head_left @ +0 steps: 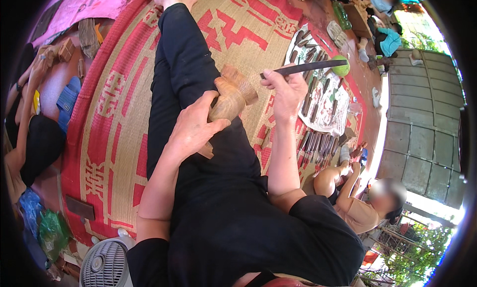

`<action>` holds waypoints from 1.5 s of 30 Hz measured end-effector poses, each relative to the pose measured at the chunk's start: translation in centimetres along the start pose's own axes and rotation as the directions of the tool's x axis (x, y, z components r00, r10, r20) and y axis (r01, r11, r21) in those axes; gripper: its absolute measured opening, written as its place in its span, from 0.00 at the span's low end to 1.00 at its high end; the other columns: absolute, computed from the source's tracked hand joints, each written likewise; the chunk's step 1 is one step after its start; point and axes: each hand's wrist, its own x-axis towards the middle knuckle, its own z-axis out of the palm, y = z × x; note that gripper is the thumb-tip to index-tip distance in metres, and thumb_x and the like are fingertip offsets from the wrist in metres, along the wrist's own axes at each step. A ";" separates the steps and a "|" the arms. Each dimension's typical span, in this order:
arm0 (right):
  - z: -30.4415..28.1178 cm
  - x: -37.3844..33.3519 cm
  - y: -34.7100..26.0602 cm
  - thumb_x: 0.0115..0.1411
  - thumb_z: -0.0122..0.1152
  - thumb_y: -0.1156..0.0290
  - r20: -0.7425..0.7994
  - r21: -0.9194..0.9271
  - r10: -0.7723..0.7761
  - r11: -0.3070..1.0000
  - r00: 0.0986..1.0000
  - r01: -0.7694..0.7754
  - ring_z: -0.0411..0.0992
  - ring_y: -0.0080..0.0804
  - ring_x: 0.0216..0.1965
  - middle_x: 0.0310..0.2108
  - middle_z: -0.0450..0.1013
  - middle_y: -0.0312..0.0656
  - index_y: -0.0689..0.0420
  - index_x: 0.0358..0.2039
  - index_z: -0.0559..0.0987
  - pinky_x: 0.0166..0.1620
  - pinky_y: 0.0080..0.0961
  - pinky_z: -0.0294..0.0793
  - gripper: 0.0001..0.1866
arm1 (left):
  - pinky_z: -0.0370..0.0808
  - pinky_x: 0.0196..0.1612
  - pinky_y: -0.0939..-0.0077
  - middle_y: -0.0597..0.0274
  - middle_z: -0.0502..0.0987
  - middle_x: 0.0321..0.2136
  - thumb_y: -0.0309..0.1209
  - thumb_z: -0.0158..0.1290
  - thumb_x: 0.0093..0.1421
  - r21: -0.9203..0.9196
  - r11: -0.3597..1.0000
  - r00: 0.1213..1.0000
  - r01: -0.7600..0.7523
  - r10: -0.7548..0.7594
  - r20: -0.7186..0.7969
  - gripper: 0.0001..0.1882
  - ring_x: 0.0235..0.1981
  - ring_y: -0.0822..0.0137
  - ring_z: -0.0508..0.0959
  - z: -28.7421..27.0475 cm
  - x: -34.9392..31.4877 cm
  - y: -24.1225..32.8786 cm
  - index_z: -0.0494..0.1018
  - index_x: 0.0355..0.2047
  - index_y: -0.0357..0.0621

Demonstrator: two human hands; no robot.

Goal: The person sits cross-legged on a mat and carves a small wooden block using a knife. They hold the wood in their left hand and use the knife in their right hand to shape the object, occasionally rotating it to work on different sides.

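Note:
My left hand (194, 125) is wrapped round a carved wooden figure (231, 96), light brown and rounded, with a wider end pointing away from me. It rests on my thigh in the black trousers (181, 53). A wooden piece (206, 150) shows below my left wrist; whether it belongs to the figure I cannot tell. To the right, apart from the wood, my right hand (287, 91) is raised and closed on one end of a long, dark, slightly curved strip (313, 66). The strip points rightward, its far end over a green round fruit (341, 67).
Many carving tools (318, 143) lie in rows on my right, some on a pale sheet (325, 120). Under me is a red and straw-coloured mat (124, 133). A fan (104, 264) stands at lower left. Other people sit nearby, one person (357, 202) at lower right.

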 end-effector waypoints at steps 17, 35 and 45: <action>1.4 -0.6 0.3 0.46 0.67 0.76 0.235 -0.093 -0.028 0.994 0.972 0.051 0.67 0.15 0.24 0.23 0.73 0.31 0.61 0.28 0.79 0.29 0.15 0.67 0.08 | 0.69 0.46 0.62 0.44 0.74 0.41 0.36 0.58 0.48 0.007 1.000 1.000 0.009 -0.010 0.015 0.29 0.44 0.47 0.74 -0.2 0.1 0.1 0.64 0.50 0.37; 2.2 0.3 0.4 0.49 0.63 0.81 0.086 -0.115 -0.072 0.990 0.994 0.082 0.70 0.17 0.26 0.24 0.74 0.34 0.63 0.30 0.77 0.32 0.15 0.68 0.06 | 0.69 0.46 0.61 0.44 0.74 0.40 0.37 0.58 0.48 0.014 1.000 1.000 -0.002 0.002 0.004 0.29 0.43 0.47 0.75 -0.1 -0.1 0.4 0.64 0.49 0.37; 2.7 -0.3 0.8 0.47 0.66 0.78 0.219 -0.240 0.009 0.970 0.976 0.044 0.68 0.15 0.25 0.23 0.74 0.32 0.62 0.31 0.79 0.29 0.14 0.67 0.09 | 0.70 0.42 0.65 0.44 0.75 0.35 0.38 0.58 0.46 0.010 0.998 0.997 -0.054 0.054 -0.052 0.31 0.38 0.50 0.76 0.4 0.2 -0.7 0.64 0.49 0.37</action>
